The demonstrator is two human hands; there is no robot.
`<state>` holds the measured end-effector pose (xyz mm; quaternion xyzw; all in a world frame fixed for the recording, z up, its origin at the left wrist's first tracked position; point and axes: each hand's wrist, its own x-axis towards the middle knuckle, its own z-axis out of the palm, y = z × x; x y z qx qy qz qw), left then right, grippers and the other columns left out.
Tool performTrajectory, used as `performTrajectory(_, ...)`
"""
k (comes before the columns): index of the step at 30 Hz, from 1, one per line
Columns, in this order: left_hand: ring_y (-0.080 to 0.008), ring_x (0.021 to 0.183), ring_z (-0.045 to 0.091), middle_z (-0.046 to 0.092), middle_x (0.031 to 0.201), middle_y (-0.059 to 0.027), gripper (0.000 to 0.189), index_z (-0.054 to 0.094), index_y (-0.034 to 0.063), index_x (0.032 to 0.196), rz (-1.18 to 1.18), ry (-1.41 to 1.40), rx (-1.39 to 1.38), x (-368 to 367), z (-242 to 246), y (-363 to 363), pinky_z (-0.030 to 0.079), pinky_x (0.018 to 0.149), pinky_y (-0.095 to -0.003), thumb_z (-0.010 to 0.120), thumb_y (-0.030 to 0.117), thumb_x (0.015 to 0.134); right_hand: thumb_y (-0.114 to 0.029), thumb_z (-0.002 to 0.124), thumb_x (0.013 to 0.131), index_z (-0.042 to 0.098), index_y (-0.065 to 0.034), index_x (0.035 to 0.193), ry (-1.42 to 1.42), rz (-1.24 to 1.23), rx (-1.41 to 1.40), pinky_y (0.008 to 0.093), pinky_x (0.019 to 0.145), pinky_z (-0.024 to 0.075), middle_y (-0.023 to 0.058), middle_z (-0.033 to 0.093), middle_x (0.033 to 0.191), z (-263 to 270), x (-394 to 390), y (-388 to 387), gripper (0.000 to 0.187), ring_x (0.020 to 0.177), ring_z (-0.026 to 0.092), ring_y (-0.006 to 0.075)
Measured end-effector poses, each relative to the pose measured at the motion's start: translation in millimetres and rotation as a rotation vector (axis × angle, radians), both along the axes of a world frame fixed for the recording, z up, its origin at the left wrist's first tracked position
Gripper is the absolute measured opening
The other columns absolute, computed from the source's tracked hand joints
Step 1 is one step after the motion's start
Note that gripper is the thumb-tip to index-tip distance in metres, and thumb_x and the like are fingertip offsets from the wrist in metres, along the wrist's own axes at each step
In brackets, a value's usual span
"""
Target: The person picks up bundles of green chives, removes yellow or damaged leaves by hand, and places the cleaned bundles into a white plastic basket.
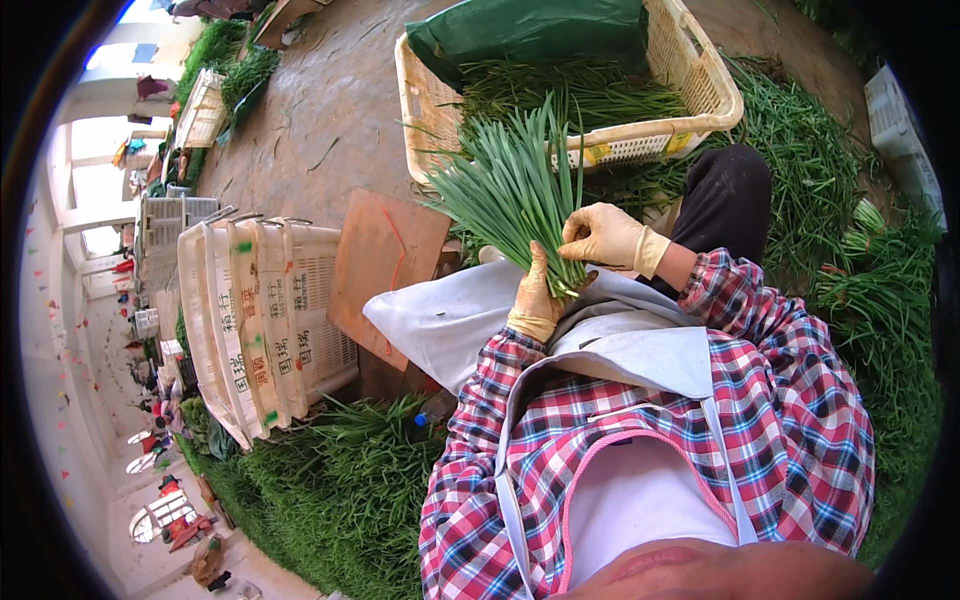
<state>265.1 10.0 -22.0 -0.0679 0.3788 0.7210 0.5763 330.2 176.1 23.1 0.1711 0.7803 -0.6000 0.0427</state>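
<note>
A bunch of garlic chives [510,187] rises from my lap, its leaf tips fanned toward the crate and its pale cut ends low. My left hand [535,296], in a cream rubber glove, grips the bunch near those ends, thumb up along the front. My gloved right hand [611,238] pinches at the bunch's right side with thumb and curled fingers; the exact leaves between the fingertips are hidden. Beneath both hands a grey apron [450,315] covers my lap. Just beyond the bunch stands a cream plastic crate [720,105] holding loose chives [577,90] and a green cloth [532,37].
Nested white crates [262,330] bearing writing stand at left, beside a wooden board [390,270] with red string on it. Heaped chives [345,495] cover the floor at lower left, more [795,157] at right. A bottle with a blue cap [431,414] lies near my left arm.
</note>
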Motion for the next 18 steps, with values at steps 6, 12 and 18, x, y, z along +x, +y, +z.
performTrajectory(6,-0.0274,0.107,0.058,0.056,0.119,-0.0131,0.074,0.044,0.0016,0.126,0.008,0.005,0.033,-2,-4,-2,0.049,0.091,-0.0506,0.048,0.061,0.084,-0.017,0.071,0.073,0.063,0.0007,0.077,-0.023,-0.095,-0.116,0.0293,0.059,0.0484,0.006,0.062,0.066,-19,3,0,0.019,0.061,0.058,0.0131)
performTrajectory(12,-0.0241,0.1,0.061,0.059,0.114,-0.0105,0.046,0.051,0.0061,0.121,0.087,-0.089,0.043,-2,-5,3,0.055,0.083,-0.0414,0.063,0.035,0.087,-0.011,0.066,0.078,0.059,-0.0005,0.085,0.4,-0.134,0.2,0.028,0.058,0.049,0.0093,0.06,0.072,-6,14,-21,0.015,0.061,0.06,0.0176)
performTrajectory(18,-0.0182,0.089,0.064,0.064,0.1,-0.0054,0.028,0.06,0.0057,0.108,0.142,-0.115,0.109,-3,-4,4,0.057,0.075,-0.0324,0.064,0.024,0.087,-0.008,0.066,0.076,0.057,-0.0033,0.087,0.75,0.0,0.501,0.0338,0.059,0.0504,0.0115,0.06,0.079,4,11,-24,0.015,0.067,0.061,0.0286)
